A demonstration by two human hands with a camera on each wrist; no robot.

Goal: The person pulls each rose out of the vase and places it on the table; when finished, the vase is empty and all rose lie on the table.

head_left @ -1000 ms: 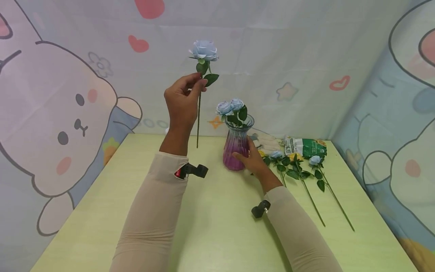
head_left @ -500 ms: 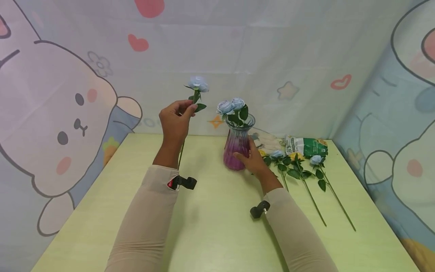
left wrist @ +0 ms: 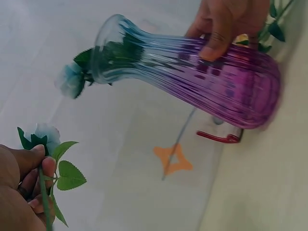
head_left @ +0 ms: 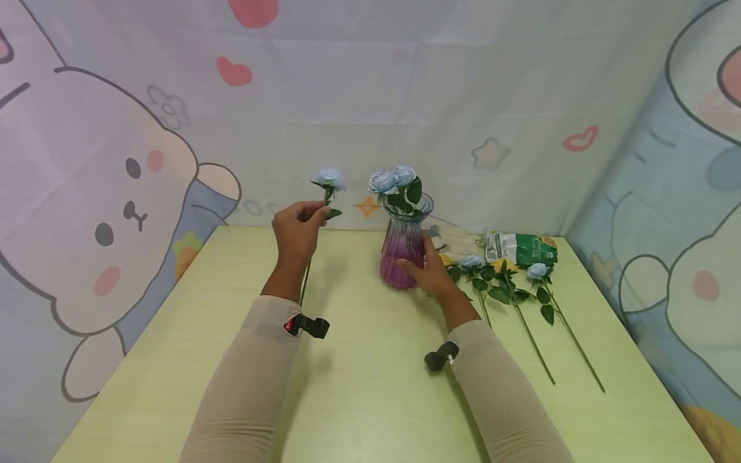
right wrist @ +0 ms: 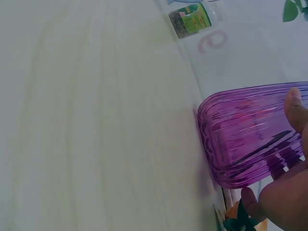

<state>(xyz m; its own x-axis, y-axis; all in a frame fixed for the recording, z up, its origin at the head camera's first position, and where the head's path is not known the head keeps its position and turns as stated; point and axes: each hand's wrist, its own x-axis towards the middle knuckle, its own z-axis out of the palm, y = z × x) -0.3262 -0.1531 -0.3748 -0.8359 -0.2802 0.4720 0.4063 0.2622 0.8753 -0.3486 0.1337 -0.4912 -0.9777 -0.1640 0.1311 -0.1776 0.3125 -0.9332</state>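
My left hand [head_left: 296,235] pinches the stem of a pale blue artificial rose [head_left: 330,180] just under its leaves. The flower is upright in the air, left of the vase, and its stem runs down past my wrist. A ribbed glass vase [head_left: 401,251], purple below and clear bluish at the flared rim, stands on the table. Two blue roses [head_left: 383,182] stick out of its mouth. My right hand [head_left: 433,270] grips the vase low on its right side; in the right wrist view the thumb lies across the purple glass [right wrist: 250,134].
Right of the vase lie several loose roses [head_left: 506,289], blue and yellow, stems toward me. Behind them are pale gloves [head_left: 454,241] and a green-and-white packet [head_left: 521,249]. A small labelled jar [right wrist: 191,20] shows in the right wrist view. A printed cloth [head_left: 492,77] hangs behind the table.
My left hand has come down and slightly left with the blue rose, from high above the table to about vase-rim height. The right hand and vase have stayed put.
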